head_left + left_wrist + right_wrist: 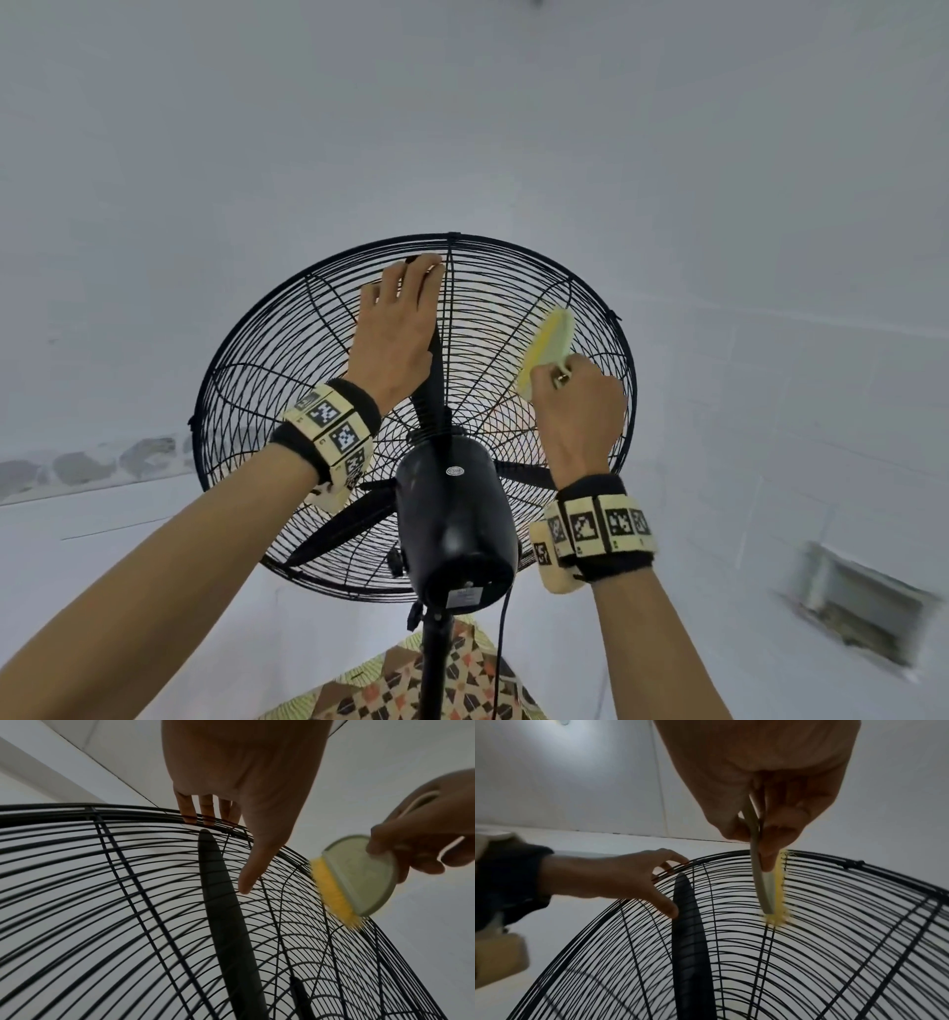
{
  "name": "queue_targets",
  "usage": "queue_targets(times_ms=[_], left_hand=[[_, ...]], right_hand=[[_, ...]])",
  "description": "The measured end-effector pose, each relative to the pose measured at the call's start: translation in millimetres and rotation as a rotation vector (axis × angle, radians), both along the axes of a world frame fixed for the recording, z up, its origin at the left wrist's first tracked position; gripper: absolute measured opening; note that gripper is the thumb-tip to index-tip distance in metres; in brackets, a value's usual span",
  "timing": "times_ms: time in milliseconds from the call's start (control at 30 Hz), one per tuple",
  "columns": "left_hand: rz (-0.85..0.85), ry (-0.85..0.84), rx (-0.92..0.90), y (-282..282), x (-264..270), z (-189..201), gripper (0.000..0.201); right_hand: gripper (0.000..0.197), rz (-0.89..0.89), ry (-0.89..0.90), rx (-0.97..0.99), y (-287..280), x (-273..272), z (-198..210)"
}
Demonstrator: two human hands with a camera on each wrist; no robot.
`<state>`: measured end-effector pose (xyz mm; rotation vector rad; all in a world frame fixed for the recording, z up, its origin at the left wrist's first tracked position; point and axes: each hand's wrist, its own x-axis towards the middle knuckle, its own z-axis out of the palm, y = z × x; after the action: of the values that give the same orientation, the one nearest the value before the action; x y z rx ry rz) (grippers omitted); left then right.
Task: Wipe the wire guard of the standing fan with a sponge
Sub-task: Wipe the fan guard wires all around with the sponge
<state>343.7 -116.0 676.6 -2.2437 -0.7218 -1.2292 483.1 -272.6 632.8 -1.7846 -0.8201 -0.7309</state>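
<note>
The motor housing (457,519) is being seen nearest, atop the pole (435,663), with a patterned mat (411,688) lying below. Beyond it, the guard (267,370) is being steadied by the left hand (395,329): its fingers (205,809) are being hooked over the upper wires near the rim, the thumb lying straight along the mesh beside a blade (221,902). To the right, the sponge (547,349) (yellow pad on a pale green backing) is being pinched by the right hand (575,411), fingers (770,850) clamped on its backing, and its yellow face is being pressed against the guard's upper right wires. A white wall (513,128) is being seen behind.
</note>
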Motion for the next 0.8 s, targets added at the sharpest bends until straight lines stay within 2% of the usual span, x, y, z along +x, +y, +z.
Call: queue_targets(times_ms=[67, 200, 267, 333, 500, 567, 633, 667, 733, 800], left_hand=[[0.004, -0.004, 0.003, 0.0, 1.1, -1.4, 0.105], [-0.004, -0.015, 0.023, -1.1, 3.6, -3.1, 0.105], [-0.014, -0.018, 0.022, -2.1, 4.1, -3.7, 0.103], [-0.018, -0.018, 0.015, -1.5, 3.2, -3.5, 0.103], [0.019, 0.011, -0.001, 0.2, -1.0, -2.1, 0.105], [0.03, 0.002, -0.001, -0.9, -0.3, -5.0, 0.104], [0.027, -0.005, 0.005, -2.3, 1.1, -5.8, 0.104], [0.022, -0.004, 0.007, -2.7, 1.4, -5.4, 0.103], [0.009, 0.003, 0.01, -2.9, 1.6, -2.5, 0.102], [0.007, 0.01, 0.003, -2.2, 0.7, 1.0, 0.101]], right_hand=[[0.024, 0.066, -0.062, 0.053, -3.7, -9.3, 3.2], [0.018, 0.302, -0.24, 0.3, 8.8, -27.6, 21.9], [0.021, 0.354, -0.297, 0.283, 18.4, -30.3, 28.0], [0.023, 0.336, -0.315, 0.237, 24.3, -24.0, 28.0], [0.029, 0.054, -0.045, 0.343, 11.8, 4.4, 31.2], [0.029, 0.166, -0.095, 0.352, 14.2, -6.3, 33.6], [0.03, 0.328, -0.277, 0.241, 24.5, -24.9, 32.5], [0.03, 0.341, -0.352, 0.183, 30.4, -29.2, 30.6], [0.029, 0.252, -0.336, 0.191, 32.3, -25.6, 32.6], [0.028, 0.066, -0.167, 0.271, 23.0, -8.8, 37.4]])
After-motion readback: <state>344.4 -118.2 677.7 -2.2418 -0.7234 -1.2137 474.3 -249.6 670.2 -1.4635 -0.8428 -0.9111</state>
